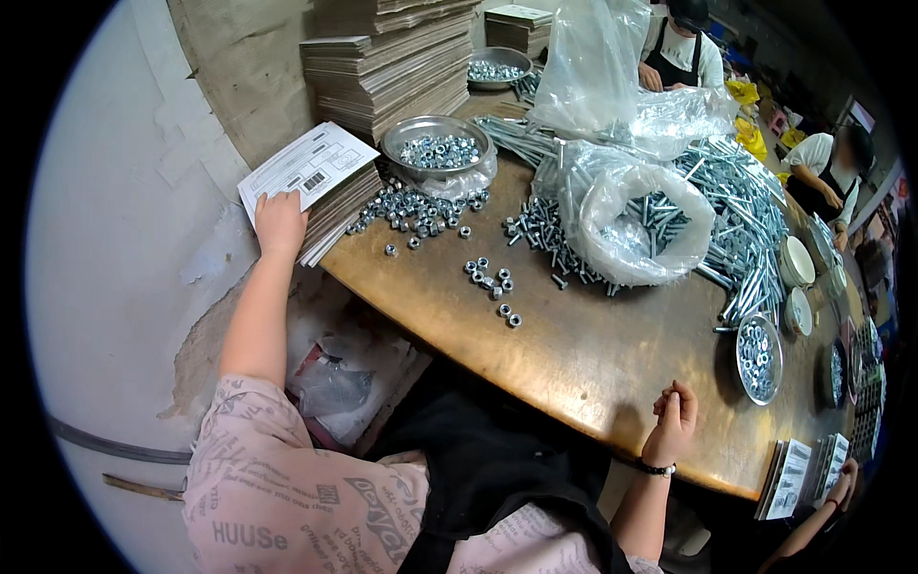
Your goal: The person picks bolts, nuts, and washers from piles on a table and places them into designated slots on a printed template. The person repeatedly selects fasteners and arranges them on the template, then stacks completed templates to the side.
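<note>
At the table's left end, my left hand (280, 222) grips the near edge of a white printed card (311, 165), its fingers over the printed face. The card lies askew on a stack of cards (342, 212) and sticks out past its left side. My right hand (674, 421), with a dark bracelet at the wrist, hovers by the table's front edge. Its fingers are curled closed, and whatever they may hold is hidden. Between the hands, several loose nuts (489, 280) lie on the brown table (574, 373), with a larger heap of nuts (421, 210) beside the stack.
A metal bowl of nuts (438, 151) stands before tall cardboard stacks (392, 77). An open plastic bag (643, 225) sits among piled bolts (746, 210). Another bowl (758, 359) and carded packs (792, 478) are at right. Co-workers (684, 53) work beyond; another person's hand (841, 486) is at lower right.
</note>
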Motion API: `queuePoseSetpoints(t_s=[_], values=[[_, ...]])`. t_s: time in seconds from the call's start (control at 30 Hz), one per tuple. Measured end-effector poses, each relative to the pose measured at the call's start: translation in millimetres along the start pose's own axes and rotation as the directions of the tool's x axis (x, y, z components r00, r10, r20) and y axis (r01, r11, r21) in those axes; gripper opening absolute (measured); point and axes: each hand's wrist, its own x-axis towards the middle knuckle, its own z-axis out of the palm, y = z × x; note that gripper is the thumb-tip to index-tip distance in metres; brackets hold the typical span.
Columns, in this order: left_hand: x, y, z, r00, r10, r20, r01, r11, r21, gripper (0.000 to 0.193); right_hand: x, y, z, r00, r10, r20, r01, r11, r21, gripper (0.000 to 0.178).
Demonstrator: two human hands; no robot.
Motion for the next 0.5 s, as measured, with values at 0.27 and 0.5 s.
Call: queuePoseSetpoints(t_s=[0.27, 0.5], values=[[-19, 33, -46, 0.97, 0.164, -0.178, -0.2, 0.957, -0.209, 0.039, -3, -13, 2, 0.997, 0.022, 0.07, -0.018, 0.998, -0.053, 0.016], [-128, 202, -117, 0.556, 0.738, -0.383, -0.686, 0.148, -0.712, 0.037, 11, -30, -27, 0.981, -0.139, -0.134, 0.126, 0.987, -0.099, 0.018]])
